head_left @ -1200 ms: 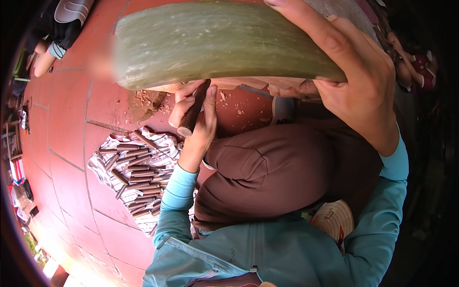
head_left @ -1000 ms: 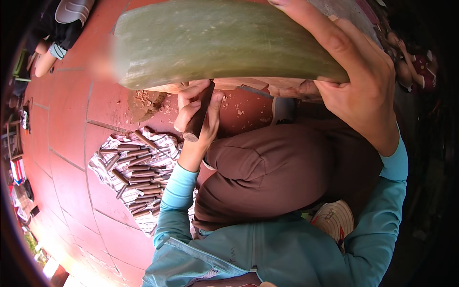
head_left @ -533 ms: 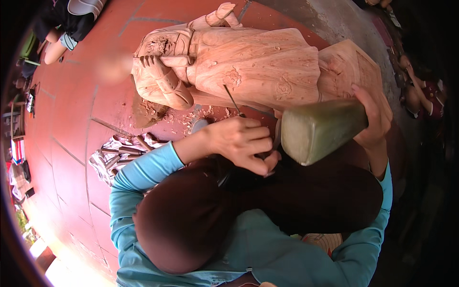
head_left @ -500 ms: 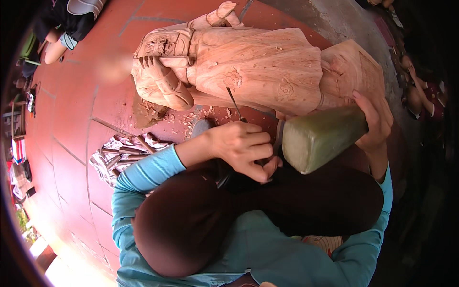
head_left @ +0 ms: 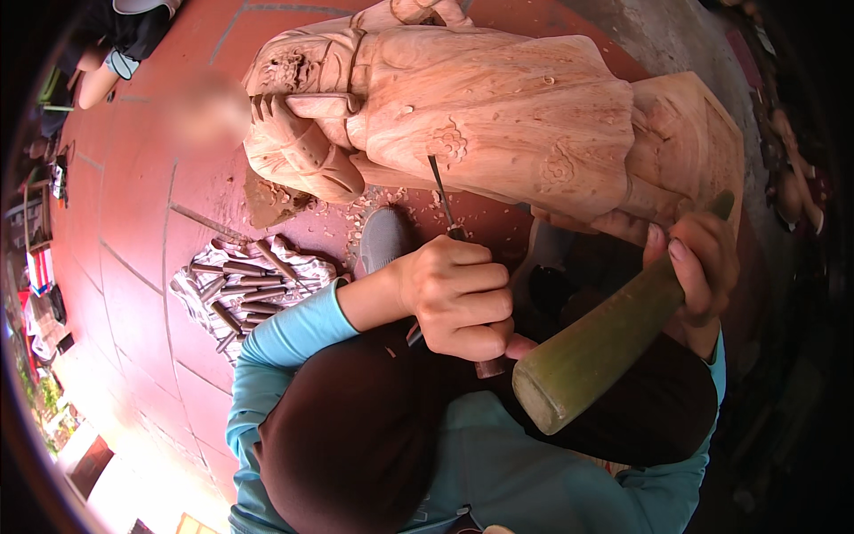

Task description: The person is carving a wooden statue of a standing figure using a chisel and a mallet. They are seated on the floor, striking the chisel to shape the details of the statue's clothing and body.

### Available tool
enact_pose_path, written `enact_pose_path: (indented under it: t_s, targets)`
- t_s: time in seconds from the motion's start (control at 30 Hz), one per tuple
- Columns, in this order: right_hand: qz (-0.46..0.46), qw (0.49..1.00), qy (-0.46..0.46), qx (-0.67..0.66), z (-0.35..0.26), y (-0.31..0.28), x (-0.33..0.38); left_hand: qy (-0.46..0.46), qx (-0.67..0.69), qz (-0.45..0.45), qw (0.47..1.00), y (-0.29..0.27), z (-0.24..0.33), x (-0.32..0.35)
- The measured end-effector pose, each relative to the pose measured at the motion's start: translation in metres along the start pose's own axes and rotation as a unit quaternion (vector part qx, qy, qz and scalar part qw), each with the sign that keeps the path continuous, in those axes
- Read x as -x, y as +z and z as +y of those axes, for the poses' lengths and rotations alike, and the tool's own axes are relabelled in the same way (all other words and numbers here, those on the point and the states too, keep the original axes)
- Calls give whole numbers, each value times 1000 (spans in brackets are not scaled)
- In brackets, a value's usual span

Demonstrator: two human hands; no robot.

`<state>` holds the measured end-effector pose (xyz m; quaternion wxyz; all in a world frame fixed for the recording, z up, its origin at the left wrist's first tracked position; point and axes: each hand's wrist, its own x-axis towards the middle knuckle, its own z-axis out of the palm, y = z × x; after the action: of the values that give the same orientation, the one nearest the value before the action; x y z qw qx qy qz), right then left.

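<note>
The left hand (head_left: 461, 298) had its grip wrapped around the handle of a chisel (head_left: 440, 189), leaving the thin blade bare, presumably so the tip could be steered; it pointed far, toward a flower relief (head_left: 447, 142), though contact could not be told. The right hand's (head_left: 698, 267) grip was closed about the slimmer end of a green mallet (head_left: 605, 343), probably to keep the broad end free, which hung near and left, just beside the left thumb. The carved wooden figure (head_left: 498, 102) lay on the far side, seemingly laid flat to bring its skirt within reach. A striped cloth (head_left: 316, 267) at left apparently kept spare tools (head_left: 258, 294) off the red floor (head_left: 133, 222).

Counted: one figure, one mallet, one held chisel, two clear flower reliefs, at least ten spare tools, some perhaps hidden behind the sleeve.
</note>
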<state>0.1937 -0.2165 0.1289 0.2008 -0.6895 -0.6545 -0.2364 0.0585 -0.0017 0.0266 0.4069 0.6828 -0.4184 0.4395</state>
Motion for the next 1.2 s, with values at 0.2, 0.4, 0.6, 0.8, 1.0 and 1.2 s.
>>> enact_pose_path:
  t_s: [0.2,0.4,0.6,0.8,1.0,1.2]
  targets:
    - [10,1000,-7,1,0,0,-4,1,-19,20,1000,3,-1,0]
    - [-12,1000,-5,-12,-1,-4,-3,-5,-35,51,998,7,-1,-2]
    - [-7,1000,-7,-16,-1,-4,0,-9,-39,59,997,8,-1,-3]
    - [-11,1000,-4,-17,-2,-5,-2,-7,-42,59,997,8,-1,-3]
    - [-13,1000,-2,-16,-4,-7,-3,-8,-35,59,998,8,-1,-4]
    - [42,998,-22,-30,-7,-5,4,20,-1,14,1000,-1,-6,1]
